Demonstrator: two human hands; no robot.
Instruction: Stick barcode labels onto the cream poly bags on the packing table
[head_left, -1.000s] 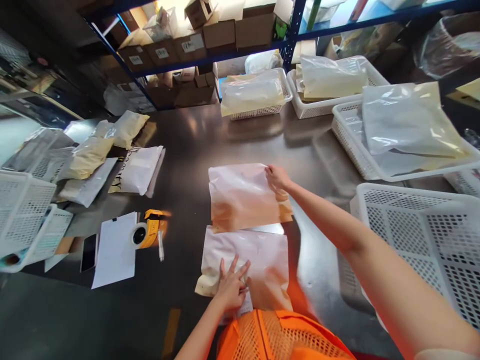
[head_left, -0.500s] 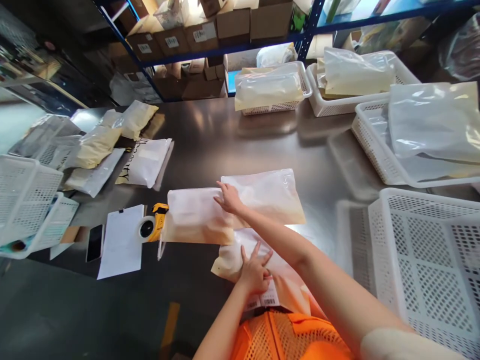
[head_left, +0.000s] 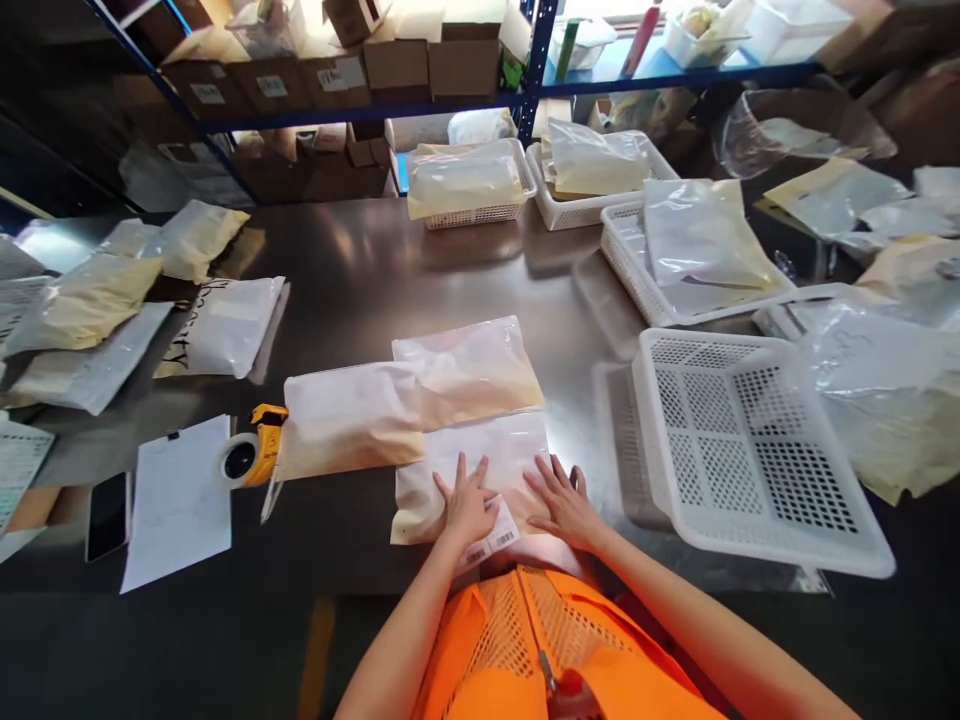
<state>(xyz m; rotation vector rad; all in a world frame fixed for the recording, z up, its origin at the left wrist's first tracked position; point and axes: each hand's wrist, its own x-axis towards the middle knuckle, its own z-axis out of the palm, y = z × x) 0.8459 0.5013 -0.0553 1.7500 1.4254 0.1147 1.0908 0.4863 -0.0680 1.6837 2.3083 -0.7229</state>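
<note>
One bag (head_left: 512,462) beneath both grips (head_left: 471,508) (head_left: 568,508)

Near pouch (head_left: 510,465), pale white shading to tan, flat on the worktop (head_left: 337,270), barcoded slip (head_left: 504,525) at its near edge, far pouch (head_left: 472,370) of like colouring just beyond, left pouch (head_left: 352,420), likewise flat, overlapping the far pouch's left end.
</note>
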